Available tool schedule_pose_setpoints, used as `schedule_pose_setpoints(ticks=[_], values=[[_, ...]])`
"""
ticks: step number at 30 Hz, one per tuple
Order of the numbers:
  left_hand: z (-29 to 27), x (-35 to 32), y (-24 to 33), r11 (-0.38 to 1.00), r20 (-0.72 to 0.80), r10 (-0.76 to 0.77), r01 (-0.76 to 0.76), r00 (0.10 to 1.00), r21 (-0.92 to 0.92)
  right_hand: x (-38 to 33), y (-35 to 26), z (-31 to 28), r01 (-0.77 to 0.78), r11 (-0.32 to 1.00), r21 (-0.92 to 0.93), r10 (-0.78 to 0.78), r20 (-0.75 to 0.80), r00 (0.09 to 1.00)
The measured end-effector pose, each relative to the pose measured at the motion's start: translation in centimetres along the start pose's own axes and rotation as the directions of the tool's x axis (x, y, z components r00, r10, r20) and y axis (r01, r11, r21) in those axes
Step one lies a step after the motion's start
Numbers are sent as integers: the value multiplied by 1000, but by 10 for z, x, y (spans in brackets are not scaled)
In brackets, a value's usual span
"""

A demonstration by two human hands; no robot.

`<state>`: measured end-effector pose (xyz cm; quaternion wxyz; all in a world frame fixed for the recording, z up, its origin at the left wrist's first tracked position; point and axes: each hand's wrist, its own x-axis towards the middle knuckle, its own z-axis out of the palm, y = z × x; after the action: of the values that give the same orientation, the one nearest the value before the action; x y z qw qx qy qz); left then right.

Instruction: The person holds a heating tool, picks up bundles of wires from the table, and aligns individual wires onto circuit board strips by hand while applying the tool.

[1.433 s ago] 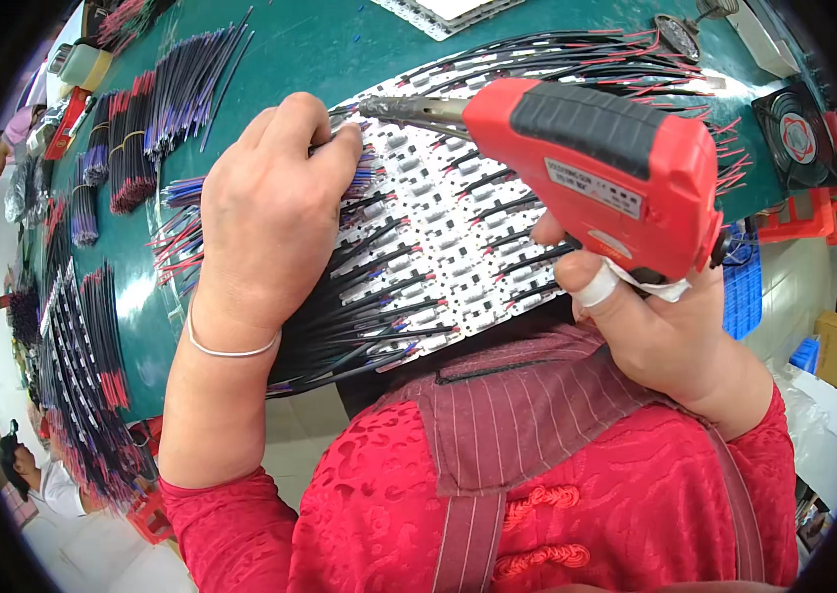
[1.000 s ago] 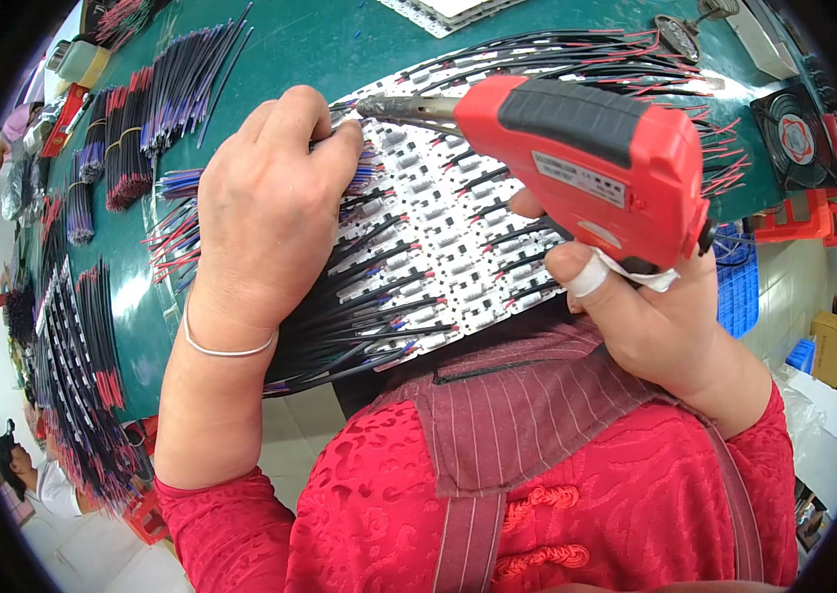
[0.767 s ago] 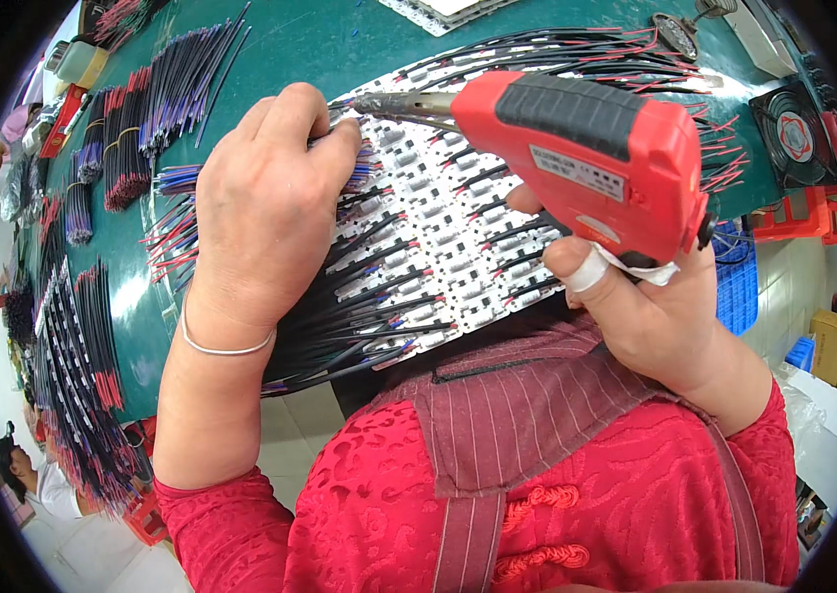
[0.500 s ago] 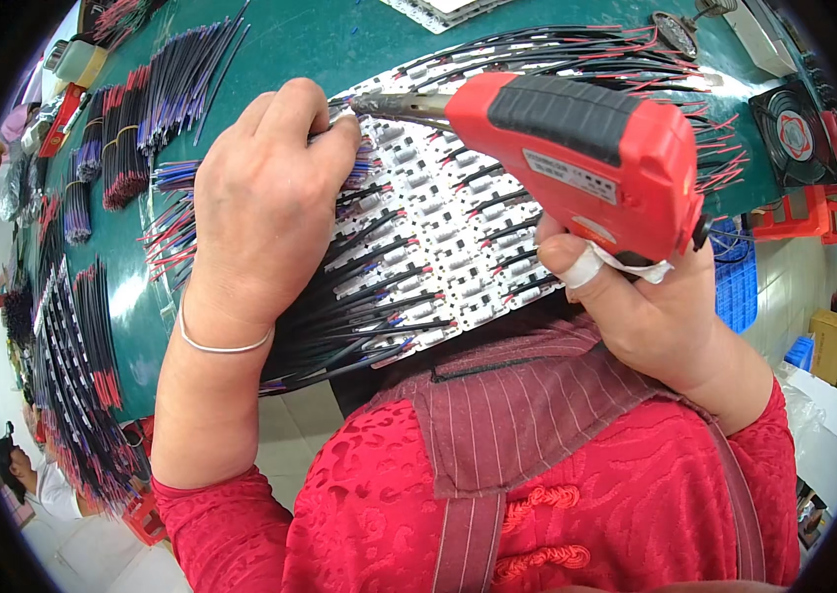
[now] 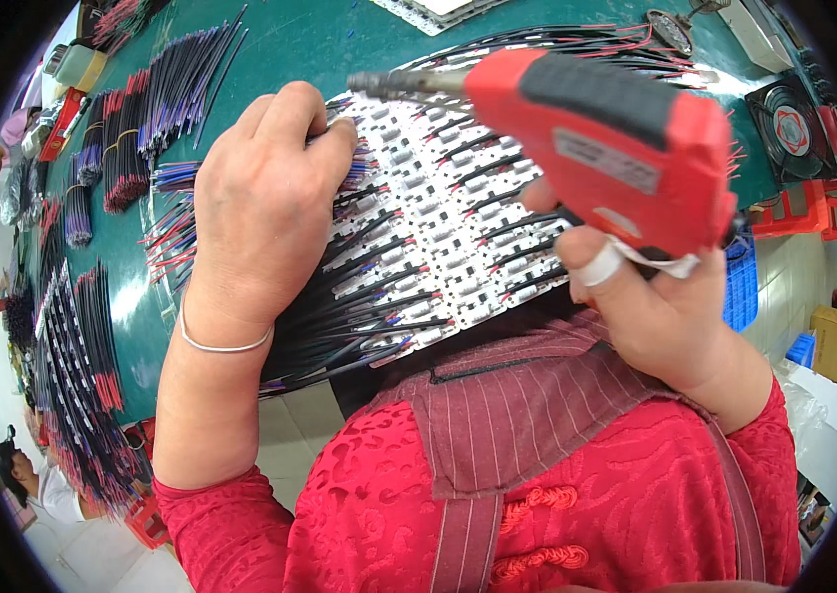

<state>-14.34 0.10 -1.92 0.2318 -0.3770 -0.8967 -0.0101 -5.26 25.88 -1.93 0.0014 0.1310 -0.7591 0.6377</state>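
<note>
A white circuit board panel [image 5: 428,232] lies on the green table, its rows of small parts bordered by dark wires [image 5: 359,306] on both sides. My left hand [image 5: 265,198] rests over the panel's upper left corner, thumb and forefinger closed together on the end of a wire, mostly hidden by the fingers. White tape wraps the thumb of my right hand [image 5: 651,311], which grips a red and black soldering gun [image 5: 596,148] by its handle. The gun is slightly blurred, and its dark tip hangs just past my left fingertips, apart from them.
Bundles of purple and red-tipped wires [image 5: 127,148] lie on the table's left, with more dark wires [image 5: 83,395] nearer me. At the right stand a square black fan [image 5: 789,128], a red stool [image 5: 799,212] and a blue crate [image 5: 740,287]. Another person [image 5: 38,479] sits at lower left.
The soldering gun has lifted and shifted away from my left fingertips, its body moving right and its tip upward. My left hand has stayed in place.
</note>
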Motion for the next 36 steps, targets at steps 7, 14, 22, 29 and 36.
schedule_pose_setpoints(ticks=[7,14,22,29,36], values=[[1,1,0,1000,14,2,-2,1000,12,-3,-9,-2,-77,975,208,95,-79,992],[2,3,1,1000,-47,19,-18,999,18,-4,-8,-2,-89,969,229,114,-97,989],[7,-2,-14,991,-56,-30,23,998,-130,-8,-3,-1,-119,987,105,124,-40,992],[10,-2,-22,978,-65,-12,-2,998,-209,-5,2,5,-92,986,141,98,-40,994],[6,0,-15,994,-75,59,-65,995,-88,-4,-2,6,-151,982,113,156,-38,987]])
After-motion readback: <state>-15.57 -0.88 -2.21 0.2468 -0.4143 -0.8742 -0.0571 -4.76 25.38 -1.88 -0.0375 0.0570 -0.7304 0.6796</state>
